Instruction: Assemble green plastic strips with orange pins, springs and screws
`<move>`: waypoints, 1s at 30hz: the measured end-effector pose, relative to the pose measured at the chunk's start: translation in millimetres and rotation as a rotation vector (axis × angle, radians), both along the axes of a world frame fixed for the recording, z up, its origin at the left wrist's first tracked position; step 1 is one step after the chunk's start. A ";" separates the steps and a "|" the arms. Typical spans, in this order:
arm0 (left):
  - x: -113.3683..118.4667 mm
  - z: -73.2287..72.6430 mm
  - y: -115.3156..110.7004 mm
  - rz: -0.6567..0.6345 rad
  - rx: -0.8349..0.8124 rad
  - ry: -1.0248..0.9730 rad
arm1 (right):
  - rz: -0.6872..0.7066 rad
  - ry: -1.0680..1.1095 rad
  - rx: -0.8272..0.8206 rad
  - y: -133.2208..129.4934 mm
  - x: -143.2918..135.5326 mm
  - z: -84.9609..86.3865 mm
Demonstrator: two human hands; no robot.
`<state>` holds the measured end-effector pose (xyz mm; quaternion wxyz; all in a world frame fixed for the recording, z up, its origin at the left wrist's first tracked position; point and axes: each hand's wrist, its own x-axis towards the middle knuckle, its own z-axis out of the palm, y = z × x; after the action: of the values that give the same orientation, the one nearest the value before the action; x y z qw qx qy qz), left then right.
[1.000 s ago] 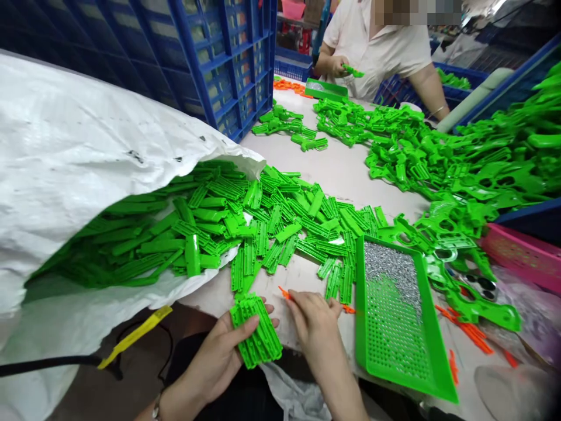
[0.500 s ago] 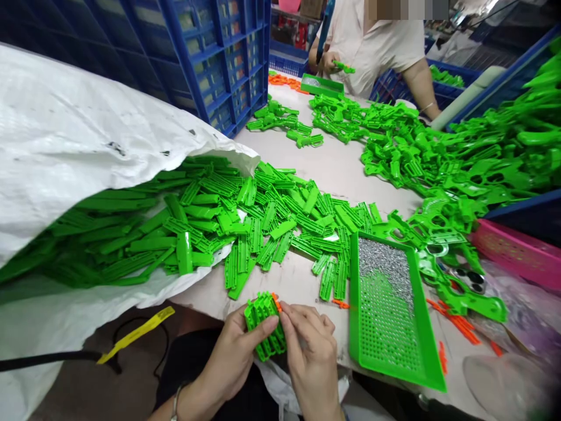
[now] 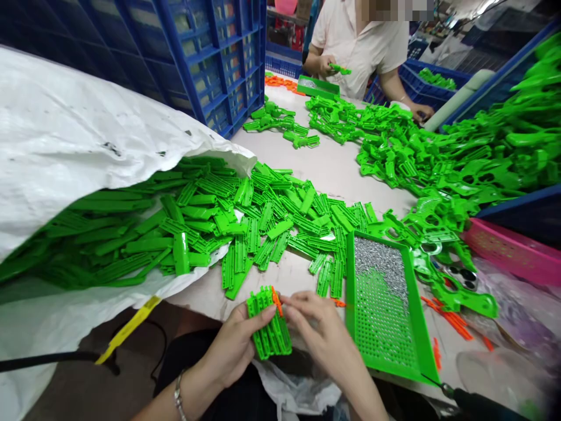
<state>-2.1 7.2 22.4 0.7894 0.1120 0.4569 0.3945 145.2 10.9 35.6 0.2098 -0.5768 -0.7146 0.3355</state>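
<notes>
My left hand is wrapped around several ribbed green plastic strips, held side by side above the table's front edge. A small orange plastic piece lies along the upper right end of these strips. Beside it, my right hand has thumb and fingertips drawn together close to the orange piece. Whatever may be between those fingertips is too small to make out. To the right of my right hand stands a green tray with small silvery metal parts, likely screws, heaped at its far end.
A white sack spills green strips across the table. Green gun-shaped shells pile up at the right. A blue crate stands back left. A dark tool lies front right. Opposite, a person holds a green part.
My right hand has shifted slightly right, and more of the orange piece shows on the strips. A dark tool has come into view at front right. The person opposite has drawn one arm back.
</notes>
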 end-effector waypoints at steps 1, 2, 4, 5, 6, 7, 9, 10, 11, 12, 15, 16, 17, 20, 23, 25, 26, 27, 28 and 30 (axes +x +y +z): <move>0.2 -0.5 0.0 0.017 -0.025 -0.004 | -0.061 -0.095 0.081 11.9 1.2 -3.4; 0.4 -0.7 -0.1 0.037 -0.048 -0.007 | -0.138 -0.199 0.168 24.8 1.3 -7.4; 0.2 0.1 -0.7 0.072 -0.075 -0.013 | -0.261 -0.361 0.287 50.2 -1.1 -15.6; -0.4 0.9 -1.1 0.078 -0.074 -0.019 | -0.284 -0.387 0.300 60.7 -2.9 -18.6; -1.3 1.7 -1.3 0.082 -0.071 -0.026 | -0.292 -0.389 0.302 68.4 -4.7 -20.5; -2.7 2.3 -1.5 0.087 -0.066 -0.029 | -0.296 -0.390 0.307 72.8 -6.2 -21.3; -6.5 2.6 -1.3 0.105 -0.059 -0.023 | -0.306 -0.371 0.313 70.0 -8.1 -20.3; -8.7 2.1 -1.0 0.113 -0.056 -0.017 | -0.305 -0.351 0.309 63.4 -8.5 -19.4; -11.0 1.3 -0.5 0.120 -0.053 -0.011 | -0.294 -0.327 0.299 54.2 -8.7 -18.9; -13.2 0.1 0.0 0.126 -0.053 -0.006 | -0.274 -0.301 0.285 43.4 -8.9 -19.2; -18.2 -4.2 1.1 0.132 -0.073 -0.003 | -0.218 -0.258 0.248 12.0 -10.6 -27.2; -19.1 -5.4 1.1 0.133 -0.080 -0.007 | -0.222 -0.258 0.250 4.3 -11.6 -31.8; -19.7 -6.3 0.9 0.133 -0.084 -0.017 | -0.236 -0.266 0.263 -1.5 -12.8 -36.9; -19.3 -7.6 -0.4 0.134 -0.064 -0.063 | -0.227 -0.332 0.346 -9.6 -16.5 -48.9; -17.0 -7.5 -2.1 0.137 -0.051 -0.093 | -0.187 -0.350 0.420 -12.6 -18.6 -46.8; -15.2 -7.1 -3.0 0.129 -0.037 -0.101 | -0.177 -0.220 0.396 -16.3 -18.8 -36.6; -14.2 -6.9 -3.4 0.122 -0.022 -0.104 | -0.164 -0.133 0.368 -18.7 -18.9 -30.0; -13.3 -6.6 -3.8 0.114 -0.004 -0.106 | -0.139 -0.059 0.340 -21.4 -18.9 -23.4; -12.4 -6.4 -4.2 0.106 0.014 -0.109 | -0.111 -0.008 0.318 -24.0 -19.1 -17.3; -10.9 -6.1 -4.9 0.091 0.039 -0.112 | -0.066 0.023 0.310 -28.2 -19.6 -9.0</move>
<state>-13.0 2.3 16.4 0.7924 0.0844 0.4090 0.4447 125.6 -17.3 26.6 0.3153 -0.5568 -0.7361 0.2205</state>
